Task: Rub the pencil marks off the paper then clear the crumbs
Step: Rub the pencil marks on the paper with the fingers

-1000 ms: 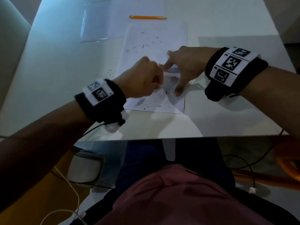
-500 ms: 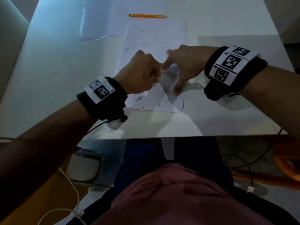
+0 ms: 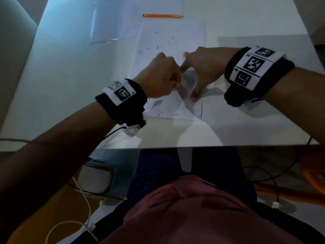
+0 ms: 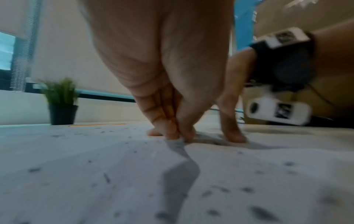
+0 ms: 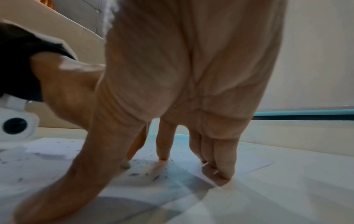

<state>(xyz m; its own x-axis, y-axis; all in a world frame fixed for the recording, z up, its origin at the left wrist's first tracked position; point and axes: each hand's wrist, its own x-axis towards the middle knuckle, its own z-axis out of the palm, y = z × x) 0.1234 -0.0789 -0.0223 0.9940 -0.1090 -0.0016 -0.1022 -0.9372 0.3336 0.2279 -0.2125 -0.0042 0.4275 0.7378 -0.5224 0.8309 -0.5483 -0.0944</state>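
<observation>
Here the paper (image 3: 168, 43) lies under both hands: left hand (image 3: 159, 76) fisted, contents hidden; right hand (image 3: 202, 71) splayed.

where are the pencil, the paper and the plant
pencil (image 3: 162, 15), head view, middle of the orange shaft
paper (image 3: 186, 35), head view, bare far part of the sheet
plant (image 4: 62, 114), left wrist view, its dark pot

Up top we've got the head cam, looking fwd and down over the white table (image 3: 52, 71), both hands and the paper (image 3: 168, 41) mid-frame. Left wrist cam sits v. low, nearly on the sheet, facing far along the fingers (image 4: 168, 125); the right hand (image 4: 229, 121) shows at its right. Right wrist cam, same low angle, close behind its own fingers (image 5: 220, 151). All three share the paper's crumb-strewn middle.
</observation>
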